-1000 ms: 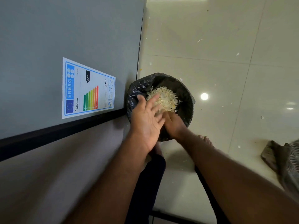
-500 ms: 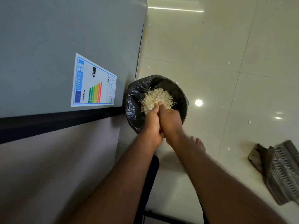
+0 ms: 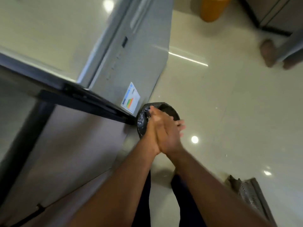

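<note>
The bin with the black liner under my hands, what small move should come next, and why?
Probably slide the palms across each other once, centred over the opening of the bin. The left hand and right hand are pressed flat together above it, and the right fingers reach past its rim, so anything brushed off there might land on the floor.

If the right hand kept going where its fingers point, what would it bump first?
Likely the far rim of the black-lined bin, else the floor beyond; the right hand is above it, so depth is unclear.
</note>
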A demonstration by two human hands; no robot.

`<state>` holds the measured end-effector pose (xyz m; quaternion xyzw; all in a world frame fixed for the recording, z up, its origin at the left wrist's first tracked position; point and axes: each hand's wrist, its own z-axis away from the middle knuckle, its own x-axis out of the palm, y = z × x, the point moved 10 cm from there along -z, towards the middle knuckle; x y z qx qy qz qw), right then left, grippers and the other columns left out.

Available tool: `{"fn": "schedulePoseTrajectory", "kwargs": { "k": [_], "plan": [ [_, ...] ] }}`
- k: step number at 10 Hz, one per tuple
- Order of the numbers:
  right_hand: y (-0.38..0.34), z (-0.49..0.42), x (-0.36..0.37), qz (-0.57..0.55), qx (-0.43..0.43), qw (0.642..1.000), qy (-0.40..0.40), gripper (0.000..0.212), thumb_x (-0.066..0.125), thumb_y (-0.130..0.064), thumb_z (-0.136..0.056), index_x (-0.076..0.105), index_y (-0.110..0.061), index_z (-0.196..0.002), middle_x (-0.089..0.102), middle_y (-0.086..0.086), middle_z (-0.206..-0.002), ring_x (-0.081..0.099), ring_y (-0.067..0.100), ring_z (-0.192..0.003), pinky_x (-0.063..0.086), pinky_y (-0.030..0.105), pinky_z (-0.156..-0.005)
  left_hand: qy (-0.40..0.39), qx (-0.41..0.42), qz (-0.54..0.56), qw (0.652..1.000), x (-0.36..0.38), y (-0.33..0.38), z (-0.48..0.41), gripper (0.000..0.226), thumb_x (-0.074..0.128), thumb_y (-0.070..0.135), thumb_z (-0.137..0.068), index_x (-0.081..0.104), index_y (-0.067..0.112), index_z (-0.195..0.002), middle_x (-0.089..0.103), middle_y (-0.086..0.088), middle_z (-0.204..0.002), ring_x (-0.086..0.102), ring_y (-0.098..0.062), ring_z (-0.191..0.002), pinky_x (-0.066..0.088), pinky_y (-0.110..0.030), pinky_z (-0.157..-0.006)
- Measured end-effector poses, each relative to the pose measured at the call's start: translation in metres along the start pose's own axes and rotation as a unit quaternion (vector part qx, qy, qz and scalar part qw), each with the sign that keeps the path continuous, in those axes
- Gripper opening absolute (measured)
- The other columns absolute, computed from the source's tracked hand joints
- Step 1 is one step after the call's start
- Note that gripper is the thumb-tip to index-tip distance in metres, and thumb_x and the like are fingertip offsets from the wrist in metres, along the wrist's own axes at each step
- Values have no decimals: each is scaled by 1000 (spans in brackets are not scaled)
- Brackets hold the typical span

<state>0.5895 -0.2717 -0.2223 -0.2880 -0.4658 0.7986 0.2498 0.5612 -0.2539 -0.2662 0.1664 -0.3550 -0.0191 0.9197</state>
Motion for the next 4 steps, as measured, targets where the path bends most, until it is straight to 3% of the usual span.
{"fn": "schedulePoseTrajectory", "kwargs": {
  "k": [1, 2, 3, 4],
  "plan": [
    [-17, -2, -9, 198, -43, 979, -32, 61, 21, -54, -98, 71, -20, -109, 72, 6, -110, 64, 28, -108, 46, 47, -98, 76, 7, -125, 989, 22, 50, 72, 95, 17, 80, -88, 55, 6, -135, 63, -19, -129, 57, -30, -124, 43, -41, -107],
    [-56, 13, -14, 158, 46, 986, -25, 54, 28, -50, -105, 65, -12, -107, 69, 12, -111, 62, 32, -108, 45, 34, -89, 149, 150, -155, 965, 19, 117, 138, 80, 15, 68, -97, 46, 12, -145, 49, -9, -148, 46, -21, -136, 31, -35, -115],
    [-126, 64, 50, -62, 78, 987, -124, 45, 36, -52, -105, 64, -17, -108, 69, 6, -108, 65, 25, -101, 48, 31, -85, 176, 270, -228, 919, 36, 151, 195, 49, 28, 56, -104, 62, 34, -130, 54, 3, -143, 52, -12, -128, 37, -28, -111],
    [-213, 130, 113, -151, 52, 961, -224, 45, 37, -65, -98, 64, -29, -96, 69, -8, -94, 64, 10, -91, 49, 34, -89, 217, 356, -298, 858, 23, 193, 251, 47, 31, 60, -102, 59, 36, -131, 58, 0, -136, 51, -11, -129, 33, -35, -113]
  ]
}}
